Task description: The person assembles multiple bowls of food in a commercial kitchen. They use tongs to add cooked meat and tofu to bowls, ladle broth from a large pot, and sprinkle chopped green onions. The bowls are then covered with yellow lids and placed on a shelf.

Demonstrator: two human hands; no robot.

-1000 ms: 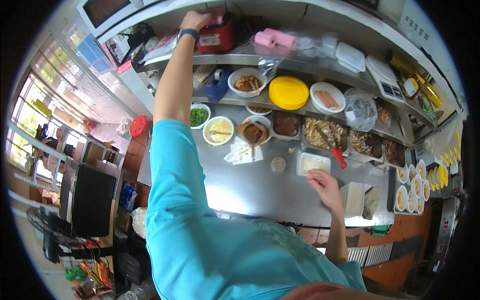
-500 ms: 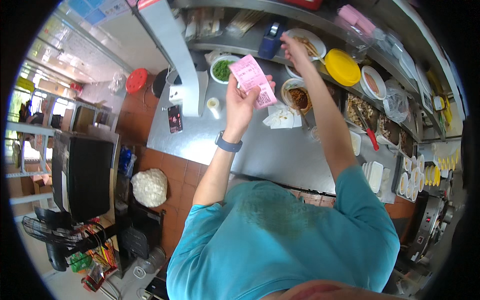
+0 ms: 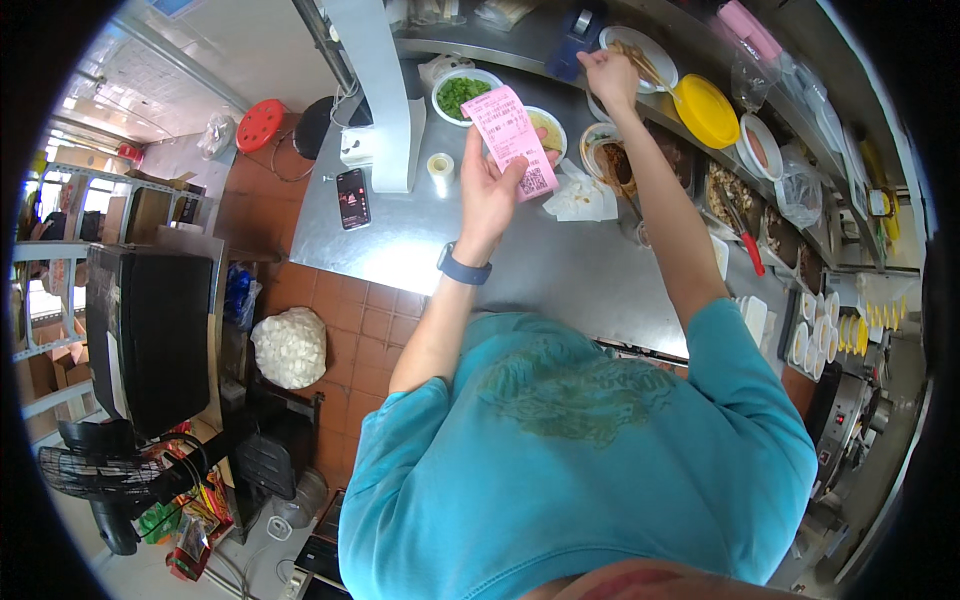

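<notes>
The pink paper slip (image 3: 508,140) has black print and a square code block near its lower end. The left hand (image 3: 487,192) pinches it by the bottom edge, held up over the steel table (image 3: 420,230). The right hand (image 3: 607,75) is closed on a utensil at the white bowl (image 3: 640,55) further back. A black phone (image 3: 352,198) lies on the table, with a red tiled floor (image 3: 340,330) below.

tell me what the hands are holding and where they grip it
The left hand pinches a pink paper slip by its lower edge. The right hand reaches a white plate; its hold cannot be told.
</notes>
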